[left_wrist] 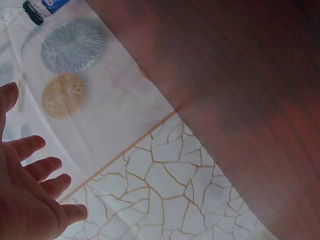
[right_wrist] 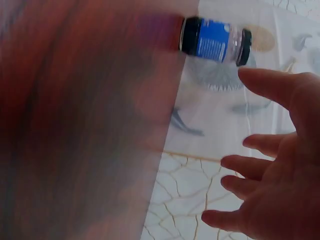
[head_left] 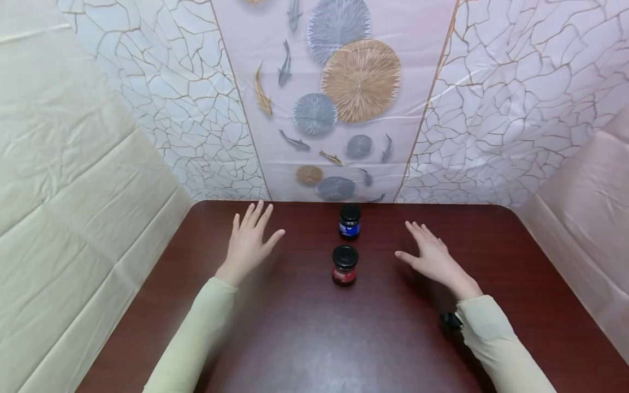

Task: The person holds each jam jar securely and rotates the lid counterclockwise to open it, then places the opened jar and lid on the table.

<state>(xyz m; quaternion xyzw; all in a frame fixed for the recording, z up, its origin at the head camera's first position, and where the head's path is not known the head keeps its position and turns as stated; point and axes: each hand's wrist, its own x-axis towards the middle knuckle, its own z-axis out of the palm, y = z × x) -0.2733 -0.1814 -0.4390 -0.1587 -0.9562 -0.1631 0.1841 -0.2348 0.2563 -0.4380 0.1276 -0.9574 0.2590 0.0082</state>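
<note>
Two small glass jars with black lids stand upright on the dark red-brown table. The blue-labelled jar (head_left: 350,222) is at the far edge, and the red-labelled jar (head_left: 344,266) stands nearer, just in front of it. To the left of both, my left hand (head_left: 248,240) is spread with straight fingers and holds nothing. On the other side my right hand (head_left: 432,259) has its fingers extended, thumb toward the jars, and is also bare. In the right wrist view the blue-labelled jar (right_wrist: 212,40) shows beyond the thumb; the left wrist view catches part of it (left_wrist: 52,6) at the top corner.
The glossy table (head_left: 314,338) has rounded far corners. Behind it hangs a patterned cloth (head_left: 314,164) with fish and round motifs. Plain pale cloth walls (head_left: 73,218) flank the left and right sides. A small black object (head_left: 451,322) sits at the right wrist.
</note>
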